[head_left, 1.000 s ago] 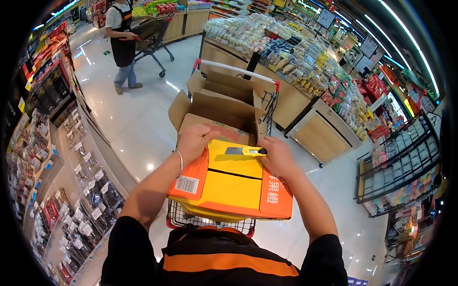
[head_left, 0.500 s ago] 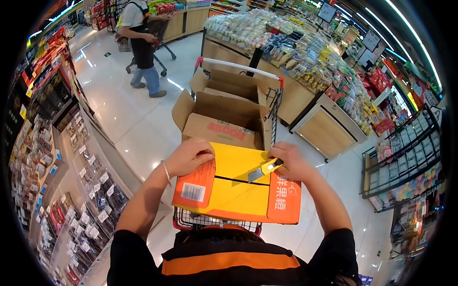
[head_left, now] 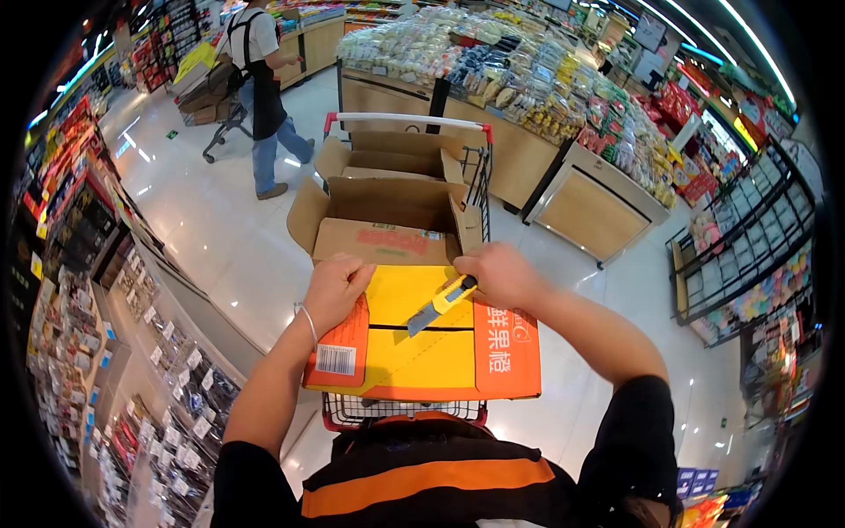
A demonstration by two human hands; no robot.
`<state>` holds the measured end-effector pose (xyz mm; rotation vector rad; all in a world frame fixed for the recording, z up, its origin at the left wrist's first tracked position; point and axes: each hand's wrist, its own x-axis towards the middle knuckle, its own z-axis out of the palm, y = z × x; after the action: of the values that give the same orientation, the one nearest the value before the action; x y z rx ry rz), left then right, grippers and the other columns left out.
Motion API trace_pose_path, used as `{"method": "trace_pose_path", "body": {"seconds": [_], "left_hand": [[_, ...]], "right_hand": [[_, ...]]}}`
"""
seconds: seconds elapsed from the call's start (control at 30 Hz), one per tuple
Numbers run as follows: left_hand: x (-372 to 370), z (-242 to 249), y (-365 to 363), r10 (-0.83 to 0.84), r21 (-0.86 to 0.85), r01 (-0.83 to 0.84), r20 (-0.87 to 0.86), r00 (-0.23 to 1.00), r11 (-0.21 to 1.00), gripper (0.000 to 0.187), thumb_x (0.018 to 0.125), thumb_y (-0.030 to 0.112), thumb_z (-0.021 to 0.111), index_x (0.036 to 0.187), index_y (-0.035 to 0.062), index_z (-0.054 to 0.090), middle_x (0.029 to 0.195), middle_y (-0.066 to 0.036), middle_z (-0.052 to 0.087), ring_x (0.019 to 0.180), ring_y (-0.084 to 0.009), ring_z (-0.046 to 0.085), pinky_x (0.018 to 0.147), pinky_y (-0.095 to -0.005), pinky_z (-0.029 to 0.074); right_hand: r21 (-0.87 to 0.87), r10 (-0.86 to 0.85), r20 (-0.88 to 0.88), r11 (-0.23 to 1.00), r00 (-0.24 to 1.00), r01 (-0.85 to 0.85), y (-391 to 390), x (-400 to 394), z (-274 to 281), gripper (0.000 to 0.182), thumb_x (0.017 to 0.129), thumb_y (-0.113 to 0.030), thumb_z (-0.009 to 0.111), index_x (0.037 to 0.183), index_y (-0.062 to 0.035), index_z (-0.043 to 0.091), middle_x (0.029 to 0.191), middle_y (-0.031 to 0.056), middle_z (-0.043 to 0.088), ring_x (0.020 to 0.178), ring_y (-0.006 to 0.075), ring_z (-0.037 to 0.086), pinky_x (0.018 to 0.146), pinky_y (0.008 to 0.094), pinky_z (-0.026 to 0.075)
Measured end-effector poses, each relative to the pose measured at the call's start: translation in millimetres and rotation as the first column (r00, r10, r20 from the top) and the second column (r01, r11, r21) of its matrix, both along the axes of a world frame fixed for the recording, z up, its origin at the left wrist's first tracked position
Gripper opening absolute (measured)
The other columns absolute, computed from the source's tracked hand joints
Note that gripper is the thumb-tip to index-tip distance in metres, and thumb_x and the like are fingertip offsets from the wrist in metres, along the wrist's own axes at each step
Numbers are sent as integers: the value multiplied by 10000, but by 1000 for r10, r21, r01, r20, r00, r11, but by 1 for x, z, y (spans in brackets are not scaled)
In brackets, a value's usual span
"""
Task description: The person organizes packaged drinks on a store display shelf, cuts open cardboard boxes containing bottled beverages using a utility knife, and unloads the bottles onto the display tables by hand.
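Squarely at center, an orange-and-yellow carton (head_left: 414, 365) sits over the near end of a wire shopping cart (head_left: 409, 117), its top crossed by a dark seam. Whether that seam is cut cannot be told.

At 2 o'clock on the carton, the right hand (head_left: 502, 275) closes its fingers on the handle of a yellow utility knife (head_left: 451, 297), its bare blade slanting over the top toward 7 or 8 o'clock. At 10 o'clock, the left hand (head_left: 336, 289) curls at the far edge, fingers pressed together; whether they pinch any cardboard cannot be told.

The step in hand appears to be steadying or handling the carton at that edge, knife kept in the grip. A next move would seem to call for a firm left hold and a blade angled clear of those fingers.

Just beyond, at 12 o'clock, stand an open brown box (head_left: 385, 242) and a second open box (head_left: 396, 163). Farther out, packaged goods (head_left: 519, 79) fill a display toward 1 o'clock, a co-worker (head_left: 262, 84) in an apron walks at 11, bagged products (head_left: 180, 414) line 8, and a black rack (head_left: 748, 238) stands between 2 and 3.
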<state>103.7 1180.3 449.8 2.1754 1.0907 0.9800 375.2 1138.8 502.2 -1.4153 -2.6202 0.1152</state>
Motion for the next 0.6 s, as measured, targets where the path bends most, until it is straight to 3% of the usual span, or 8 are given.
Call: {"method": "trace_pose_path", "body": {"seconds": [0.03, 0.17, 0.2, 0.27, 0.3, 0.4, 0.53, 0.6], "left_hand": [[0, 0, 0, -17, 6, 17, -16, 1000, 1000, 303, 849, 200, 573, 663, -26, 495, 652, -173, 496, 665, -340, 481, 617, -406, 384], [0, -5, 4, 37, -44, -36, 27, 999, 998, 308, 857, 176, 567, 665, -47, 477, 643, -172, 491, 623, -317, 481, 581, -378, 382], [0, -6, 5, 54, -65, -51, 59, 997, 997, 305, 861, 168, 566, 670, -53, 477, 635, -169, 490, 603, -306, 479, 565, -368, 380], [0, -9, 6, 67, -76, -58, 117, 991, 995, 299, 862, 158, 566, 670, -54, 481, 622, -162, 486, 581, -294, 465, 552, -359, 376], [-1, -10, 6, 69, -91, -55, 168, 983, 994, 293, 864, 148, 566, 671, -56, 484, 609, -155, 481, 560, -281, 451, 539, -349, 371], [-2, -13, 5, 91, -156, -52, 252, 963, 986, 287, 863, 134, 573, 665, -57, 490, 583, -142, 470, 530, -260, 417, 526, -334, 364], [-2, -15, 5, 66, -145, -25, 279, 958, 989, 293, 858, 122, 580, 658, -63, 472, 565, -136, 453, 517, -247, 395, 513, -321, 353], [-3, -15, 6, 52, -35, -45, 229, 972, 998, 312, 841, 130, 607, 630, -54, 469, 556, -131, 463, 512, -249, 411, 509, -319, 351]], "right_hand": [[-1, 11, 19, 1000, 1000, -11, 1, 0, 0, 208, 669, -129, 686, 753, -54, 512, 723, 120, 564, 717, 334, 561, 638, 422, 448], [182, 95, -271, 982, 958, -46, -1, 11, -2, 249, 735, -161, 685, 662, -46, 478, 619, 127, 503, 622, 332, 523, 559, 413, 404], [185, 99, -269, 981, 958, -49, -4, 14, -1, 249, 735, -161, 685, 662, -46, 478, 619, 127, 503, 622, 332, 523, 559, 413, 404], [355, 131, -450, 934, 883, 42, -17, 18, -2, 284, 693, -123, 711, 624, -53, 445, 613, 108, 496, 577, 308, 498, 512, 390, 374], [353, 138, -449, 935, 883, 33, -20, 19, -4, 284, 693, -123, 711, 624, -53, 445, 613, 108, 496, 577, 308, 498, 512, 390, 374], [415, 117, -645, 883, 755, 218, -25, 17, -9, 333, 698, -114, 718, 575, -51, 415, 538, 98, 387, 500, 281, 405, 462, 362, 310], [385, 84, -662, 891, 745, 242, -30, 20, -10, 309, 705, -110, 713, 581, -48, 437, 541, 101, 388, 500, 280, 410, 464, 358, 314], [509, 128, -634, 812, 763, 286, -30, 23, -12, 369, 806, -175, 658, 580, -36, 400, 534, 88, 362, 472, 240, 383, 453, 327, 299]]}}
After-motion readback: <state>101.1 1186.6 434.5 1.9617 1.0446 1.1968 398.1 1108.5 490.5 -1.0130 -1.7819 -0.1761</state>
